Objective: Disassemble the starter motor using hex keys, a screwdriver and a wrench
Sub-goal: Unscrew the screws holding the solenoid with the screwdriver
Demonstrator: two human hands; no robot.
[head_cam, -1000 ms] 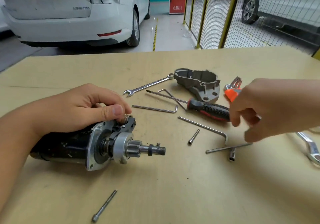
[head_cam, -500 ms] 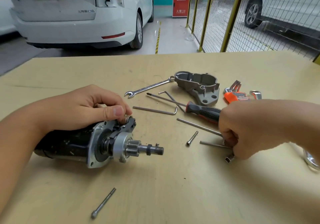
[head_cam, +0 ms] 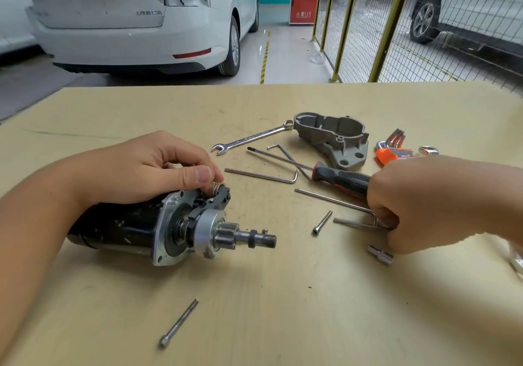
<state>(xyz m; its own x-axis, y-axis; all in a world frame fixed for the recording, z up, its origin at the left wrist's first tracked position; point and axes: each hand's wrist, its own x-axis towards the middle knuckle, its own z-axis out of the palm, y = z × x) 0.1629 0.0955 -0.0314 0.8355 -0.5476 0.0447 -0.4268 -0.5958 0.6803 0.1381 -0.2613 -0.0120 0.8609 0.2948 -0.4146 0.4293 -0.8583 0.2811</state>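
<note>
**Starter motor half apart, both hands busy**

Head cam view, the only one there is: the starter motor is lying on its side on the tan bench, left of the middle, black body to the left and the pinion gear and bare shaft sticking out to the right. The nose housing is already off and sits further back on the bench, right of centre.

The left hand lies over the top of the motor with its fingers curled, thumb and fingertips pinching a small coil spring at the top of the front plate.

The right hand is down on the bench to the right, fingers curled in around the bent end of a hex key that lies flat. Can't see exactly how the fingertips sit on it, they're tucked under.

Loose stuff around: a red and black screwdriver just behind the right hand, its shaft crossing another hex key, a combination wrench near the housing, an orange hex key set at the right, a short bolt between motor and right hand, a small socket bit just below that hand, and a long bolt near the front edge.
</note>
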